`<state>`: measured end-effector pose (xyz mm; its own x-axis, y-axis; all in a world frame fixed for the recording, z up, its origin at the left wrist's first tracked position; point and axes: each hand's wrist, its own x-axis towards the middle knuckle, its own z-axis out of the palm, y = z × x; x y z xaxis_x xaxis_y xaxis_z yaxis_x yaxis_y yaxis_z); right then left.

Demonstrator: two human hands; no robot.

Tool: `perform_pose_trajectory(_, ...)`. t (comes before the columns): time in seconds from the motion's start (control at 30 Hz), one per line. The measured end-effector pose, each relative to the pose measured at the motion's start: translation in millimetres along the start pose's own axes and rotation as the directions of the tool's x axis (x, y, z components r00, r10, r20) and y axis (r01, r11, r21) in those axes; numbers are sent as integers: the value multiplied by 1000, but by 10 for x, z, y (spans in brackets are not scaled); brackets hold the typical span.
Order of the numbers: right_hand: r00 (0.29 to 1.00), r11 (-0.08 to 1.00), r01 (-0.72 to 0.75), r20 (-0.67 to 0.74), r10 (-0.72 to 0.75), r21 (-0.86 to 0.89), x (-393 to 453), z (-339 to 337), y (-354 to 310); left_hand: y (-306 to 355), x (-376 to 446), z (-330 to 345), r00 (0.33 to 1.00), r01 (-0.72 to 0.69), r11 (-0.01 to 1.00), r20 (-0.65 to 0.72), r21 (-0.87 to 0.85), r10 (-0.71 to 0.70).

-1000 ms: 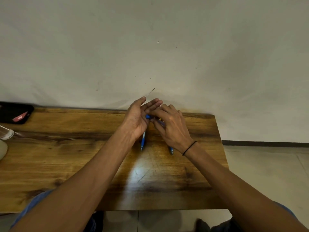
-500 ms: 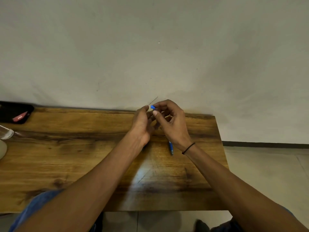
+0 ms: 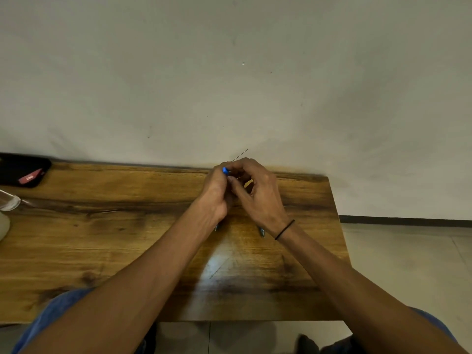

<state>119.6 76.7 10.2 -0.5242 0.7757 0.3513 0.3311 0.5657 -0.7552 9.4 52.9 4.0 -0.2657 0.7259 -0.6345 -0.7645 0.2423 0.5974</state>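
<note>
left hand point(image 3: 217, 194) grips blue pen point(image 3: 224, 170) | right hand point(image 3: 259, 194) pinches its top end | thin rod point(image 3: 240, 155) juts above

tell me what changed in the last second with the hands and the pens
The left hand curled its straight fingers round the blue pen. The right hand rose off the table and now pinches the pen's blue end; the thin rod sticking out dropped lower. The second pen and the black object stayed put.

Blue pen point(image 3: 225, 170) steep in left hand point(image 3: 217, 192) w/ thin rod point(image 3: 240, 155) out top; 2nd pen point(image 3: 261, 231) flat on table point(image 3: 102, 238), mostly hidden.
</note>
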Motion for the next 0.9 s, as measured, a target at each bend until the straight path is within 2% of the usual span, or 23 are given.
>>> perform_pose_trajectory(0.1,999,999,36,-21,-36,-13,11,-13,-19,11,-20,28,999,15,999,37,-47,-13)
perform_pose_trajectory(0.27,998,999,41,-47,-39,34,25,-51,-48,27,14,26,998,45,999,40,-29,-43)
perform_pose_trajectory(0.47,984,971,-149,-67,164,190,77,-25,-32,-24,30,55,993,-61,997,109,50,55)
perform_pose_trajectory(0.7,960,905,-257,-21,280,339,91,-16,-40,10,46,42,996,-92,985,5,143,92)
perform_pose_trajectory(0.8,972,928,-217,-23,235,304,85,-44,-43,-1,85,39,995,-97,983,-14,156,101)
perform_pose_trajectory(0.9,999,991,-31,-27,34,127,74,-102,-29,-9,95,36,994,-101,986,-31,132,106)
